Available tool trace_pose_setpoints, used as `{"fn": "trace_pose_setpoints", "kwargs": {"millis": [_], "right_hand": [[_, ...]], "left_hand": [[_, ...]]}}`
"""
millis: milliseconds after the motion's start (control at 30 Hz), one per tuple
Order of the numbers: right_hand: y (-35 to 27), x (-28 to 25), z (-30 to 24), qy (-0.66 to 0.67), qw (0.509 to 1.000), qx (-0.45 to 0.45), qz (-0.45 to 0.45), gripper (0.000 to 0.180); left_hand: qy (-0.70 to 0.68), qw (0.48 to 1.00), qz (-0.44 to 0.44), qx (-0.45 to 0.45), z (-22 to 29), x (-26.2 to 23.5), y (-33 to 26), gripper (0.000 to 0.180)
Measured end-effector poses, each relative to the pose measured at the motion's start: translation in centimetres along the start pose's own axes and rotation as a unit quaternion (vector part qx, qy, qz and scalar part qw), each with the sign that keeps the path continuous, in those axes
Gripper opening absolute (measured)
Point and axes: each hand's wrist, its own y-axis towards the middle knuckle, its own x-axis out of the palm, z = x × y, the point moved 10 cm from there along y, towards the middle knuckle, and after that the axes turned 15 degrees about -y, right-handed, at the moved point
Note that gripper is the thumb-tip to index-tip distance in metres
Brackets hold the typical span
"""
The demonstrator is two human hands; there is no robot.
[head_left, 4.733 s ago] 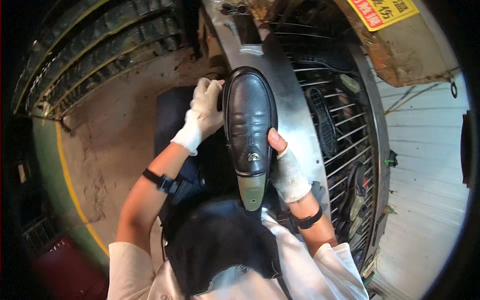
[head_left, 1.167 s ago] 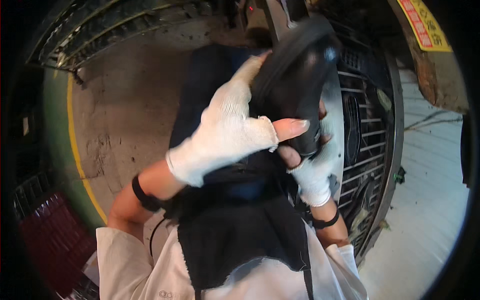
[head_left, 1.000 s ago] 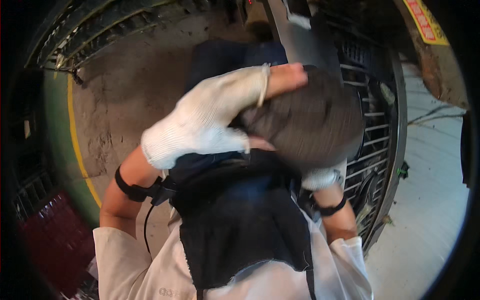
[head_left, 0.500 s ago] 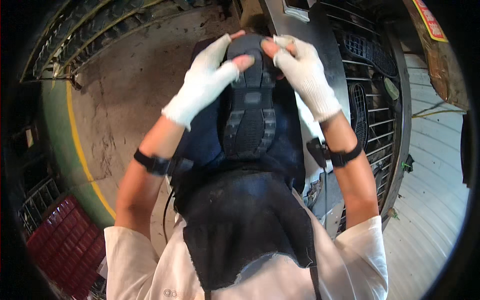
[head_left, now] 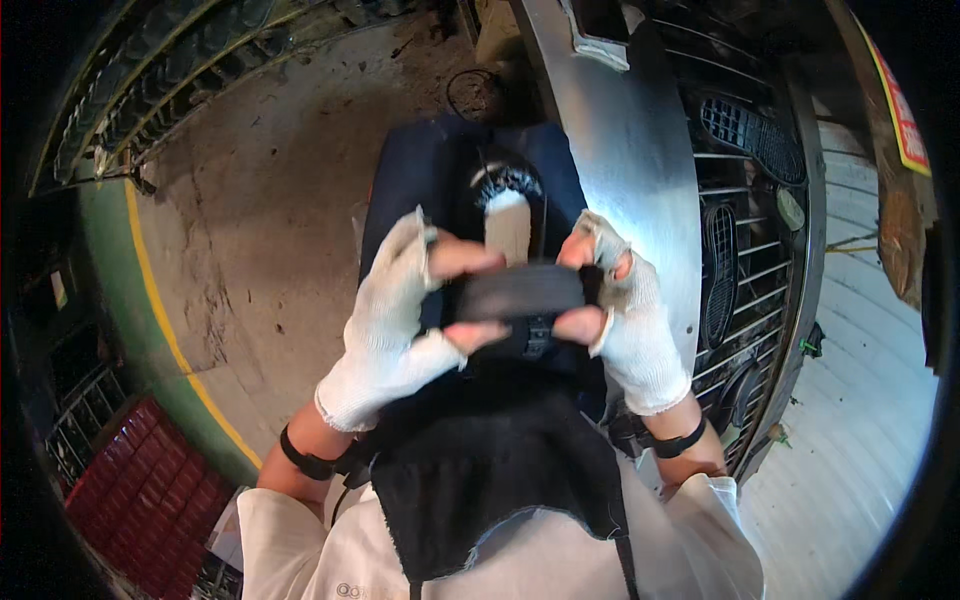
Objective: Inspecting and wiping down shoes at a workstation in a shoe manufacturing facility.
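Note:
A black shoe sole [head_left: 525,290], smeared by motion, is held crosswise over my lap between both hands. My left hand [head_left: 430,295], in a white fingerless glove, pinches its left end between thumb and fingers. My right hand [head_left: 610,285], gloved the same way, grips the right end. Just beyond the sole, a black shoe upper lies bottom up between my thighs, showing a beige bottom board [head_left: 508,230] and a dark, shiny, whitish-streaked toe [head_left: 505,180]. Whether sole and upper still join near me is hidden.
At my right runs a metal bench edge [head_left: 640,160], beside a barred rack [head_left: 745,270] carrying several black soles [head_left: 718,275]. A rack of dark shoe parts [head_left: 220,60] stands far left. Red crates [head_left: 150,490] sit low at left, near a yellow floor line [head_left: 165,320].
Both hands have come toward me from the shoe's far end. The sole's toe end is now away from the upper, baring the beige bottom that it covered before.

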Motion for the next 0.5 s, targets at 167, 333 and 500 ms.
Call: {"fn": "trace_pose_setpoints", "kwargs": {"millis": [167,333,500], "right_hand": [[3.5,1.0,1.7,0.11,0.988,0.078,0.075,0.039],[6.1,0.5,2.2,0.067,0.995,0.031,0.074,0.041],[8.3,0.4,3.2,0.067,0.997,-0.009,0.032,0.05]], "left_hand": [[-0.13,0.979,0.099,-0.123,-5.1,-0.9,3.0,0.055],[-0.126,0.98,0.077,-0.136,-7.1,-1.0,4.4,0.056],[-0.139,0.973,0.055,-0.174,-8.2,-1.5,5.3,0.065]]}}
